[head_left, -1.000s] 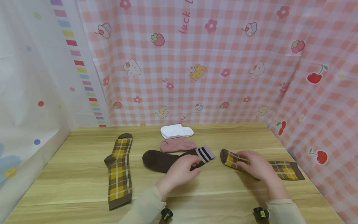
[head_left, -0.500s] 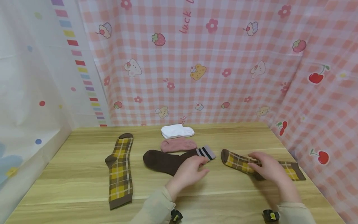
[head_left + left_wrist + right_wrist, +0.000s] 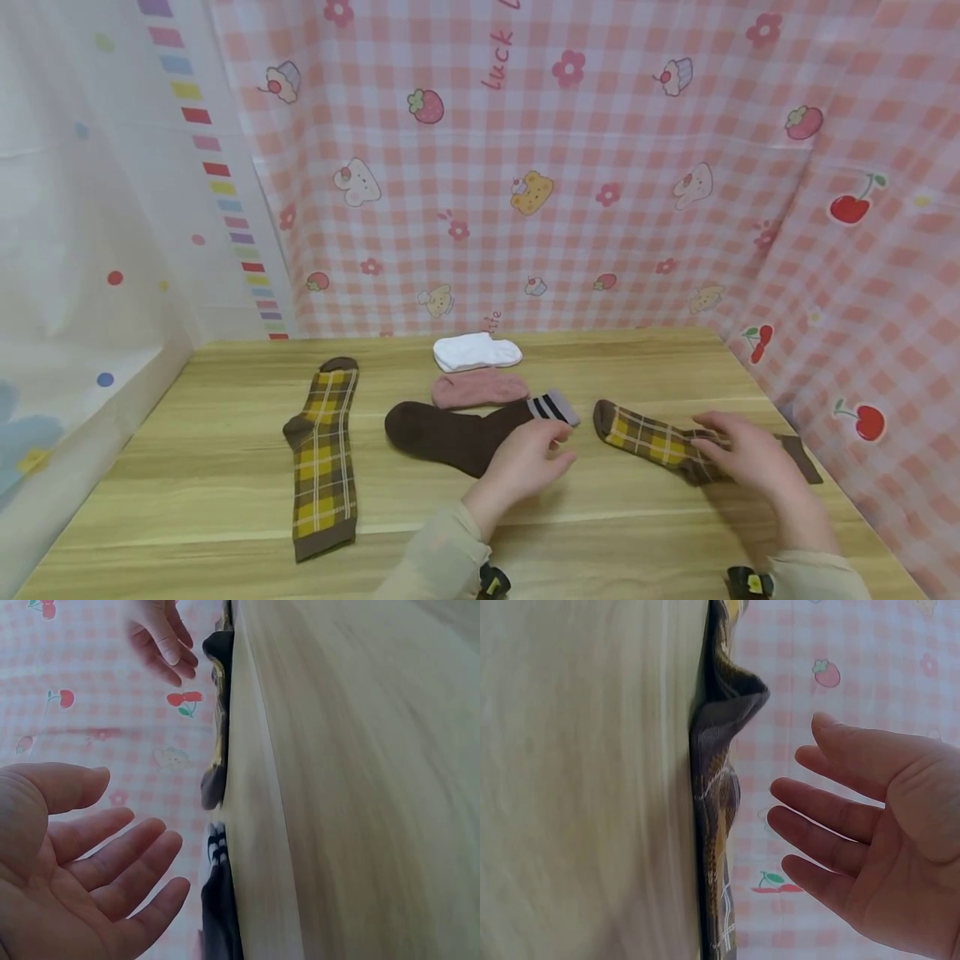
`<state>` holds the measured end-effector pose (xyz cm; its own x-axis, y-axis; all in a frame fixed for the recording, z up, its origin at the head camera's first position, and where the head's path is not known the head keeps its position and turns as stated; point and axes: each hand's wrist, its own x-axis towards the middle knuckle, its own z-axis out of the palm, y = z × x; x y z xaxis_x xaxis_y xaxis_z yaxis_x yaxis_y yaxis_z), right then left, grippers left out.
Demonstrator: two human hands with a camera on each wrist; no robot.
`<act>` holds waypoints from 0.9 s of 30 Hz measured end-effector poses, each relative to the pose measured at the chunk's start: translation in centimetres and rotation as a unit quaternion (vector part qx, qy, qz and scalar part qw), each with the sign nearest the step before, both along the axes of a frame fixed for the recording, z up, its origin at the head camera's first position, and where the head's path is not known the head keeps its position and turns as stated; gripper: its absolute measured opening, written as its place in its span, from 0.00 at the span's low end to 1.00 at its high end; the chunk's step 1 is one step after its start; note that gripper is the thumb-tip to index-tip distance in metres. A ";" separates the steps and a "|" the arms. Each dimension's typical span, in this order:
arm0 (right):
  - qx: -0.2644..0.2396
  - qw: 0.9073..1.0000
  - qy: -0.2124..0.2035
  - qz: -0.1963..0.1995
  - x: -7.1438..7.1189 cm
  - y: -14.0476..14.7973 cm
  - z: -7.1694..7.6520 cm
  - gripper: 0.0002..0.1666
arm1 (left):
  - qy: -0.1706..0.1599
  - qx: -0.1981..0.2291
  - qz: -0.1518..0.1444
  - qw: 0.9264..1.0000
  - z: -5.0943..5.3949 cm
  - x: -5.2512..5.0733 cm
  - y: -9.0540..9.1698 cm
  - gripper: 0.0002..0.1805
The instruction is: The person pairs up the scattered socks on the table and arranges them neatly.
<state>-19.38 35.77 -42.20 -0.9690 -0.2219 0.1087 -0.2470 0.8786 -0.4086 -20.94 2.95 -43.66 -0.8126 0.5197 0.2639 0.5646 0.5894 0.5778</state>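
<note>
My left hand hovers over the cuff end of a dark brown sock, which has a grey cuff with black stripes. Its fingers are relaxed and hold nothing; a gap separates them from the sock in the left wrist view. On the right, a yellow-and-brown plaid sock lies stretched sideways, its toe pointing left. Above its leg is my right hand, hiding part of it. In the right wrist view, the loosely bent fingers stay apart from the plaid sock, whose heel sticks up.
A second plaid sock lies lengthwise at the left of the wooden table. Behind the brown sock are a pink sock and, farther back, white socks. Patterned cloths hang around the table's back and sides.
Both hands have moved to the right. The right one has passed along the plaid sock, uncovering its heel, and the left one shows more of the brown sock. The socks stay in place.
</note>
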 end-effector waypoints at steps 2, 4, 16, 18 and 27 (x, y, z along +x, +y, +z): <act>-0.001 1.000 -0.002 -0.004 0.1 0.3 -0.1 0.25 | -0.004 0.001 0.001 1.000 0.0 0.1 0.3 0.15; -0.001 1.000 -0.005 -0.009 0.2 0.6 -0.2 0.26 | -0.006 0.001 0.002 1.000 0.1 0.2 0.6 0.15; 0.003 1.000 0.005 -0.031 0.2 2.7 -0.4 0.26 | 0.012 -0.021 0.023 0.999 0.1 0.0 2.0 0.16; 0.003 1.000 0.009 -0.029 0.2 3.1 -0.4 0.26 | 0.011 -0.021 0.028 0.999 0.2 -0.1 2.3 0.17; 0.016 0.998 -0.004 -0.056 0.2 3.9 -0.4 0.28 | 0.025 -0.035 0.050 0.998 0.3 0.1 4.0 0.18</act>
